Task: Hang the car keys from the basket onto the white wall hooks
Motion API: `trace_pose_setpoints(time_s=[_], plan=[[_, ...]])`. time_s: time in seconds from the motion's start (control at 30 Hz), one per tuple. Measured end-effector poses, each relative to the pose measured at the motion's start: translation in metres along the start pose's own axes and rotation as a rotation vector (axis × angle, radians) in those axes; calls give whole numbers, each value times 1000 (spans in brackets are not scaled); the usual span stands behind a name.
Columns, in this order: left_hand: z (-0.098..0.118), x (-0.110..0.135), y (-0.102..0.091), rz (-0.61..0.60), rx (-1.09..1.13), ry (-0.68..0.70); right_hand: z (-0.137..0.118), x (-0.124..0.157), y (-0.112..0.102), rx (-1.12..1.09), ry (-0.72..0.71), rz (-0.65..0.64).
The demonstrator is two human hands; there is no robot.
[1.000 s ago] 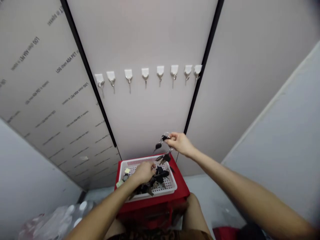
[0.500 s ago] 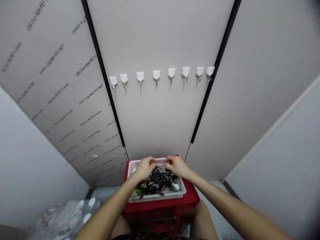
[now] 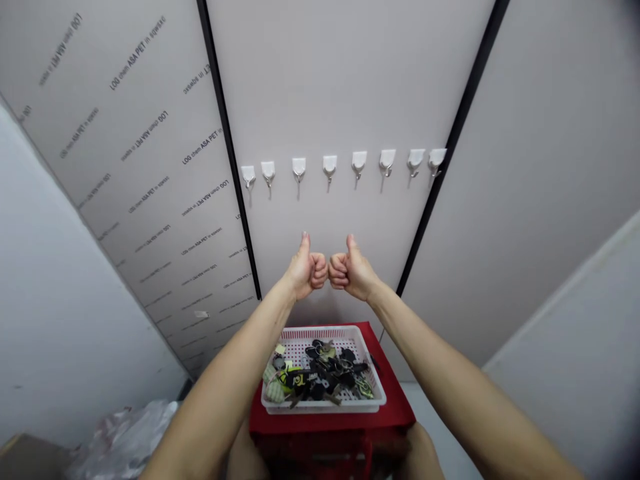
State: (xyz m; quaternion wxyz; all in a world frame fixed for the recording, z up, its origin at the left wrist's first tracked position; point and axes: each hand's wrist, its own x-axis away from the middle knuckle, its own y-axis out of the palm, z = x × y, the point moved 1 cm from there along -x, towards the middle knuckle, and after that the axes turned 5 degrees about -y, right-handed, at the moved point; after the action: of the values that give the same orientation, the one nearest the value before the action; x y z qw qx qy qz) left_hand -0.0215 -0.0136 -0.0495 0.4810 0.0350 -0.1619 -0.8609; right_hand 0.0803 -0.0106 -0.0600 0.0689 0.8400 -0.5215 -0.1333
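My left hand [image 3: 308,269] is curled into a fist with its thumb pointing up, and nothing shows in it. Mirroring it, my right hand [image 3: 351,269] makes the same thumbs-up fist, knuckles close to or touching the left ones. Both are raised above a white plastic basket [image 3: 320,409] with slotted sides. Inside the basket lies a heap of keys [image 3: 320,377], with dark key heads, rings and fobs tangled together. A pale green checked pouch-like fob [image 3: 274,387] rests at its left end.
The basket stands on a red surface [image 3: 393,400] between my knees. Several white hooks [image 3: 329,165] are fixed in a row on the wall panel ahead. Black strips [image 3: 233,160] edge that panel. A clear plastic bag [image 3: 131,437] is at lower left, beside a brown box [image 3: 33,457].
Both hands have risen from the keys in the basket and closed into thumbs-up fists in front of the wall. The view has shifted slightly, showing the whole basket.
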Motion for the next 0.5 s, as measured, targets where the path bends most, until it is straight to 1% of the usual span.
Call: trace_pose_setpoints(time_s=[0.17, 0.37, 0.43, 0.5], plan=[[-7, 1, -4, -23, 2, 12, 5, 1, -1, 13, 27, -14], [-15, 2, -12, 27, -39, -5, 16, -2, 2, 53, 60, -4], [-26, 4, -18, 76, -86, -16, 27, -1, 4, 97, 71, 10], [-45, 8, -27, 151, -170, -30, 44, 4, 3, 194, 69, 36]])
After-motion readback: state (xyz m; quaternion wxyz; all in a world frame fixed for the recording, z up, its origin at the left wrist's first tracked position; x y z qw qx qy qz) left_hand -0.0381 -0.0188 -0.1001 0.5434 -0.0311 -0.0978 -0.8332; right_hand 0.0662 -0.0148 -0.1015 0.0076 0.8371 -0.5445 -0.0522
